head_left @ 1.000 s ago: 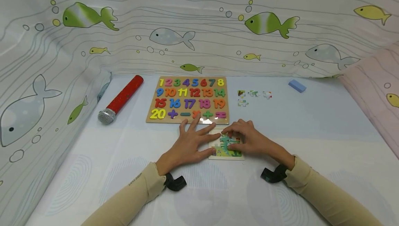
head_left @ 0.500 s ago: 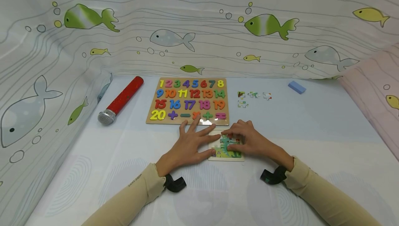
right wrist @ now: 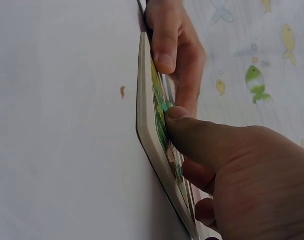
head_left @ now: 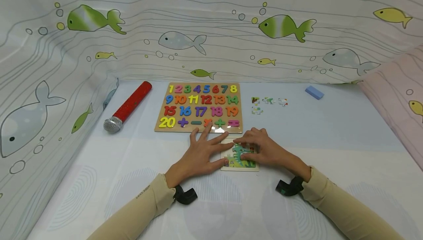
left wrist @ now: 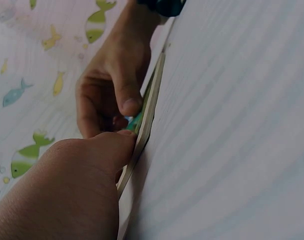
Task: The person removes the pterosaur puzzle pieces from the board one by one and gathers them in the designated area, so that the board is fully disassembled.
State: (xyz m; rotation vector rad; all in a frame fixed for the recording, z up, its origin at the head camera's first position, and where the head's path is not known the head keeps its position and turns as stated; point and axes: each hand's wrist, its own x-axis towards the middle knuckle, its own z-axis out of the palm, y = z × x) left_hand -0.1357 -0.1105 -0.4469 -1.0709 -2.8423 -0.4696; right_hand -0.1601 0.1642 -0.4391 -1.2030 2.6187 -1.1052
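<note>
A small square jigsaw board [head_left: 239, 170] lies on the table in front of me, partly filled with green dinosaur pieces. My left hand [head_left: 198, 155] rests with spread fingers at its left side, the thumb and index fingertips over the left part of the board. From the right, my right hand [head_left: 266, 148] reaches over the board with bent fingers. Its thumb and index finger pinch a teal puzzle piece [head_left: 237, 151] lying in the picture. The right wrist view shows that thumb [right wrist: 179, 114] against the picture surface; the hand covers the board's upper right part.
Several loose jigsaw pieces [head_left: 257, 110] lie beyond my right hand. A wooden number board [head_left: 158, 126] sits just behind the jigsaw. To the left is a red microphone [head_left: 130, 102]; a blue block [head_left: 314, 92] lies at the back right. Fish-patterned cloth [head_left: 231, 63] walls the table.
</note>
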